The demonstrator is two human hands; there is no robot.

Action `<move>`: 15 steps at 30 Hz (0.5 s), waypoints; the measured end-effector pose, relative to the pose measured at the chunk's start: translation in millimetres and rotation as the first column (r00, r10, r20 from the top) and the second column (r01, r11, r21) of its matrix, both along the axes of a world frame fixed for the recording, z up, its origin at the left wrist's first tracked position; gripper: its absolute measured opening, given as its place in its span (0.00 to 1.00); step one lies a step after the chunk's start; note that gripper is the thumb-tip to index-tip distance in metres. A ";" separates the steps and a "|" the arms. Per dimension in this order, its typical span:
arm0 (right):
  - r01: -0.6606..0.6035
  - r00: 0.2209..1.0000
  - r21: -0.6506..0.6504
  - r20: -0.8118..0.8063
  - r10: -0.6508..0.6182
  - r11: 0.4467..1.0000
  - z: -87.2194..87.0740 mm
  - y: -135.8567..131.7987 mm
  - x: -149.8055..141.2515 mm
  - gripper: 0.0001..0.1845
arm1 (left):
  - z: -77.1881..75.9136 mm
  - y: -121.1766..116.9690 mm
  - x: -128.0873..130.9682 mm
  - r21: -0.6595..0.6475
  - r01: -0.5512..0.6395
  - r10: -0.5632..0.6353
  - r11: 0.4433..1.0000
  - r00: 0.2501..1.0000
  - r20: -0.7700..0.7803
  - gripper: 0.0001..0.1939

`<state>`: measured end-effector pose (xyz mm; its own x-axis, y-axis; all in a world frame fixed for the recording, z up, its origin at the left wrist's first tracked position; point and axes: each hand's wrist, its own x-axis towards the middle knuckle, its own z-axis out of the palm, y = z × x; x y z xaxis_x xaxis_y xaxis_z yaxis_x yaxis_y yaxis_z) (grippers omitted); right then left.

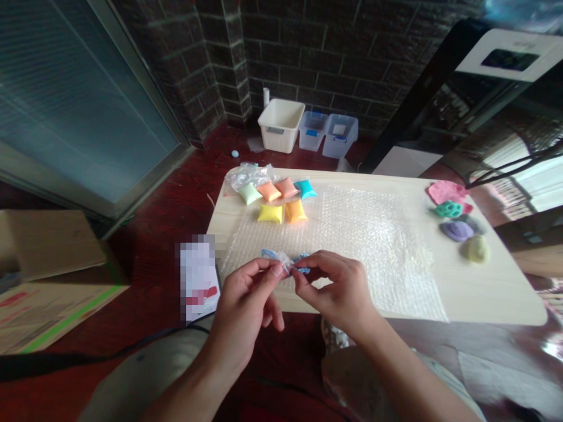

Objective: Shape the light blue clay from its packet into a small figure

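Note:
Both my hands meet over the near edge of a light wooden table (484, 293). My left hand (246, 302) and my right hand (336, 290) each pinch one side of a small clear packet with blue clay inside (288, 262), held between thumbs and forefingers. Under the packet lies a sheet of bubble wrap (365, 234). Farther back on the table sit several small packets of coloured clay (277, 199), in green, orange, pink, blue and yellow, beside an empty clear bag (248, 174).
Shaped clay pieces (457, 220) in pink, green, purple and pale yellow lie at the table's right end. A white basket (280, 124) and two clear bins (328, 135) stand by the brick wall. Flattened cardboard (48, 269) lies on the red floor at left.

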<state>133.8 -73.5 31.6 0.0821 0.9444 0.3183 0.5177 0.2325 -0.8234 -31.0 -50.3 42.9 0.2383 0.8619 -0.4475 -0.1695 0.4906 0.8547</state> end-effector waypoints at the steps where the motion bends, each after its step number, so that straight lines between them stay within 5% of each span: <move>1: 0.001 1.000 -0.002 0.007 0.000 1.000 -0.5 0.1 -0.3 0.03 | -0.4 -0.3 -0.1 0.010 0.010 -0.010 1.000 1.000 -0.009 0.12; 7: 0.044 0.980 -0.168 -0.185 -0.075 0.985 -2.3 1.1 -3.3 0.05 | -1.1 -0.6 -0.9 0.042 0.001 -0.001 0.999 1.000 0.000 0.13; 11: -0.098 0.823 -0.339 -0.556 -0.115 0.936 -2.9 4.1 -2.4 0.10 | 0.0 1.7 -2.6 -0.002 -0.049 0.049 0.999 0.997 0.067 0.12; 13: -0.123 0.775 -0.333 -0.621 -0.119 0.935 -3.3 4.6 -1.8 0.12 | 0.8 3.6 -3.5 -0.051 -0.089 0.094 0.995 0.990 0.109 0.11; 15: -0.084 0.807 -0.267 -0.584 -0.092 0.960 -3.5 3.3 -2.3 0.13 | 1.7 5.3 -3.8 -0.074 -0.110 0.120 0.991 0.984 0.133 0.11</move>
